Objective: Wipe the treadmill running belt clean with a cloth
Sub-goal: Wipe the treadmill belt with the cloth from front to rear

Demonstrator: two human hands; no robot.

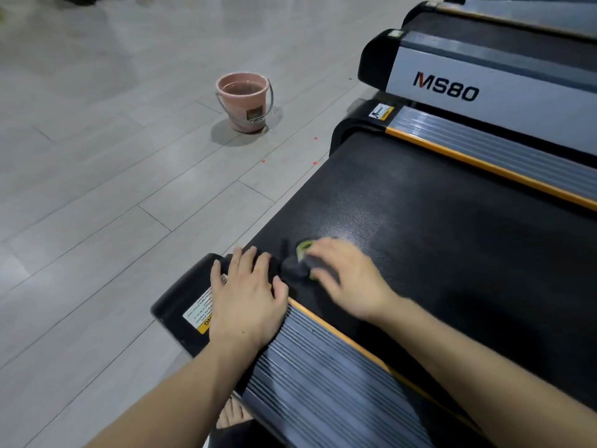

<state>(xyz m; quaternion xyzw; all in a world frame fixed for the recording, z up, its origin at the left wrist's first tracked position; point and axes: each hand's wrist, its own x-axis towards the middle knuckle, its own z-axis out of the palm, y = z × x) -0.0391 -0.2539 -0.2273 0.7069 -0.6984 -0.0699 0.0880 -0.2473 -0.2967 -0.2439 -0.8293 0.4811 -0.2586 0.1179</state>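
Rear end of the running belt [436,227], seen from above. My right hand [347,282] lies blurred on the belt near its rear corner, fingers curled over a dark cloth [298,265] with a green edge, pressing it to the surface. My left hand [247,294] rests flat, fingers spread, on the ribbed side rail [323,376] and black end cap [181,302]. A pink bucket [245,103] holding water stands on the floor [97,189], well apart.

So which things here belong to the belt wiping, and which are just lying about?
Job:
running belt
cloth under the right hand
left hand, resting on the side rail
pink bucket of water, probably

Lying about:
MS80 treadmill
red specks on floor
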